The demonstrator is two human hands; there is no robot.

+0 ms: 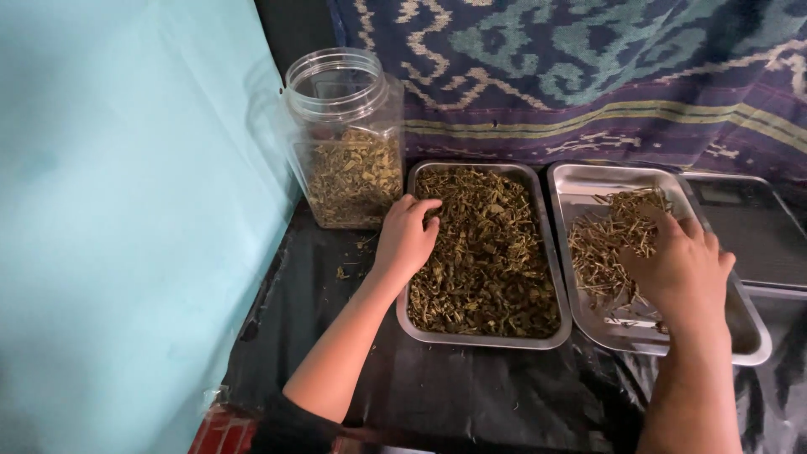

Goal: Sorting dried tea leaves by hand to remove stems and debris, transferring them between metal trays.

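— On the black sheet (pixel 471 395), what is held where?

— Three containers are seen. A steel tray (pixel 485 338) at the centre is filled nearly to the rim with dried green leaf pieces (pixel 492 261). A second steel tray (pixel 740 336) at three o'clock is only thinly covered with pale dry stems (pixel 601 244). A clear lidless jar (pixel 345 139) at ten o'clock is roughly half filled with similar dried leaves.

— And the hands?

— The left hand (pixel 405 240) is laid on the leaf tray's upper left corner, fingers curled loosely into the leaves; whether anything is pinched cannot be told. The right hand (pixel 683 271) is spread, fingers apart, over the stems, nothing visibly gripped.

— What could go wrong?

— Leaf pieces could be pushed over the low rim, since the tray is so full; a few crumbs (pixel 349 265) are already scattered beside the jar. The stem tray could also be shoved against the dark scale (pixel 752 223) just beside it at two o'clock.
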